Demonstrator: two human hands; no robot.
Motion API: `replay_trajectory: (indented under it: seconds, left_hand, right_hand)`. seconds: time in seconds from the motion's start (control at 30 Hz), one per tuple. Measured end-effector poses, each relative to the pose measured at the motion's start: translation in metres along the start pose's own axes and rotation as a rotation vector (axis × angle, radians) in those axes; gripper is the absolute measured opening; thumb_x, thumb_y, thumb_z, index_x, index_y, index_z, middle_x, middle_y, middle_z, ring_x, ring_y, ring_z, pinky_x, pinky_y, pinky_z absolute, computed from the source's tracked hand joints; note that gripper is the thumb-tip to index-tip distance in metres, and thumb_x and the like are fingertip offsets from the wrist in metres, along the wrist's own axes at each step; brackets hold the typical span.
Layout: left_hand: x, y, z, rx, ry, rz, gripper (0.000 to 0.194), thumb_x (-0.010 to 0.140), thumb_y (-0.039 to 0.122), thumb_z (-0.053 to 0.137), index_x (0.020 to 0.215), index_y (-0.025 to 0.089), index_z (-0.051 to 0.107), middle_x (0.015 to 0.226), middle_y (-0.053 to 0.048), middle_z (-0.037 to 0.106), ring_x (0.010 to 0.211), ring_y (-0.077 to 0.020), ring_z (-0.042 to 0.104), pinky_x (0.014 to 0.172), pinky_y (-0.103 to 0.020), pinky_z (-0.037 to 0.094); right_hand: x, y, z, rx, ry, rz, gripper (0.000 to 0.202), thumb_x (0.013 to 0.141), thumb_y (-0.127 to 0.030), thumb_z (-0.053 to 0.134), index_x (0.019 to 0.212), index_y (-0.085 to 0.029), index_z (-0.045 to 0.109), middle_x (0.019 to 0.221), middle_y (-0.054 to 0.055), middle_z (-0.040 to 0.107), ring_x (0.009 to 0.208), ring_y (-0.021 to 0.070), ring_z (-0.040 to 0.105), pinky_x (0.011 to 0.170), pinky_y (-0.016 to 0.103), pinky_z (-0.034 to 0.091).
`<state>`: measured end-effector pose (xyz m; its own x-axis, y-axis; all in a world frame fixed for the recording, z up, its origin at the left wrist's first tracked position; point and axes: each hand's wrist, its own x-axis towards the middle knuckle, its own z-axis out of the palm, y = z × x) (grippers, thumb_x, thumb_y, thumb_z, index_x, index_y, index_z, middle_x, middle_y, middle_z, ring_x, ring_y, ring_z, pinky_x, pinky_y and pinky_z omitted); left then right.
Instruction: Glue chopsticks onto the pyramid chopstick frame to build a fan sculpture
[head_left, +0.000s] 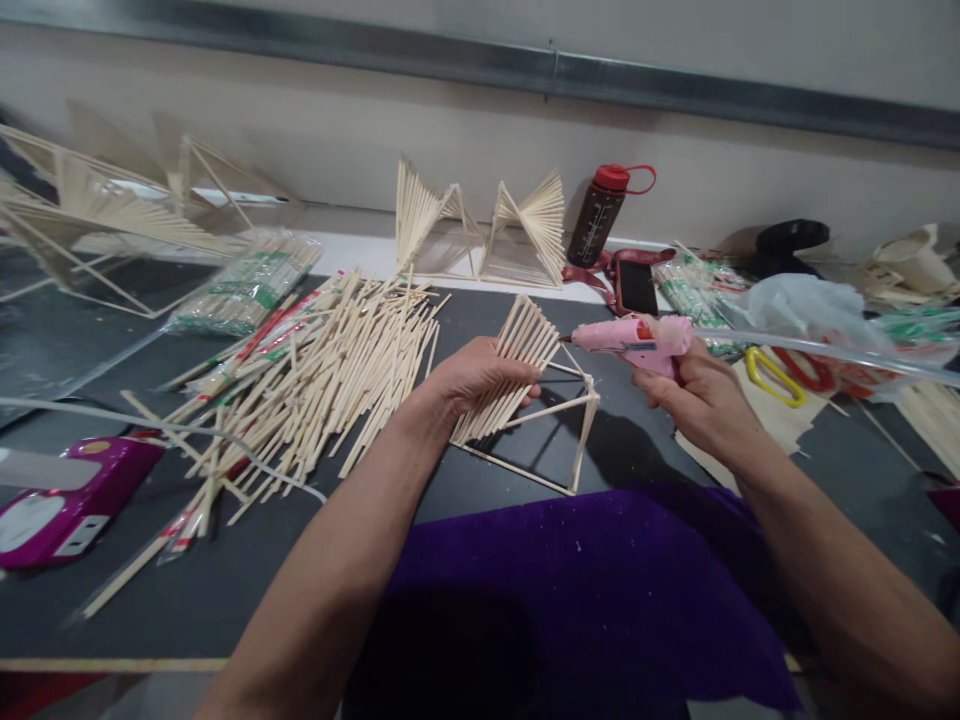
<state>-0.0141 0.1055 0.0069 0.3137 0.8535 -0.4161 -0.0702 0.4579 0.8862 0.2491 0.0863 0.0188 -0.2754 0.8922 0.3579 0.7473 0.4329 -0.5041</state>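
A frame of thin wooden sticks (577, 440) rests on the dark table, with a fanned row of sticks on its left side. My left hand (480, 378) grips that fanned row, thumb across the sticks and fingers mostly hidden behind. Wrapped round the handle of a pink glue gun (630, 338) is my right hand (697, 395). The gun points left, and its nozzle is at the upper right edge of the fanned sticks; whether it touches them I cannot tell. A clear glue stick (810, 348) juts from the gun's back.
Loose sticks (322, 370) are heaped on the left, beside a packed bundle (244, 285) and a magenta device (79, 500). Finished-looking twisted stick models (525, 230) stand at the back near a bottle (596, 215) and phone (636, 285). Purple cloth (570, 580) covers the front; yellow-handled scissors (776, 378) lie right.
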Motion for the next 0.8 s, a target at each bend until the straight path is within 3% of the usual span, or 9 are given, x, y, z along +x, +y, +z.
replay_trajectory:
  seconds: [0.53,0.67,0.8]
  left_hand:
    - [0.000,0.000,0.001,0.010,0.007,0.006,0.015,0.064,0.014,0.075,0.071,0.012,0.062,0.058,-0.006,0.065,0.048,-0.0129,0.060,0.047,-0.022,0.049]
    - [0.000,-0.001,-0.001,0.016,-0.006,-0.001,0.016,0.064,0.016,0.076,0.072,0.012,0.063,0.060,-0.006,0.066,0.048,-0.0128,0.060,0.046,-0.022,0.048]
    - [0.001,0.000,-0.001,0.011,0.006,0.007,0.018,0.062,0.016,0.077,0.072,0.012,0.063,0.057,-0.004,0.064,0.047,-0.0119,0.058,0.046,-0.021,0.047]
  right_hand:
    - [0.000,-0.001,0.001,-0.037,0.037,0.079,0.029,0.081,-0.044,0.060,0.071,-0.025,0.042,0.059,0.000,0.049,0.054,0.0157,0.043,0.053,0.031,0.030]
    - [-0.002,0.001,0.000,-0.010,0.060,0.105,0.024,0.081,-0.044,0.061,0.076,-0.023,0.050,0.062,0.001,0.053,0.056,0.0163,0.047,0.054,0.032,0.034]
    - [-0.010,0.007,-0.016,0.178,0.124,0.224,0.022,0.082,-0.042,0.060,0.091,-0.022,0.060,0.066,0.001,0.060,0.056,0.0154,0.053,0.054,0.030,0.040]
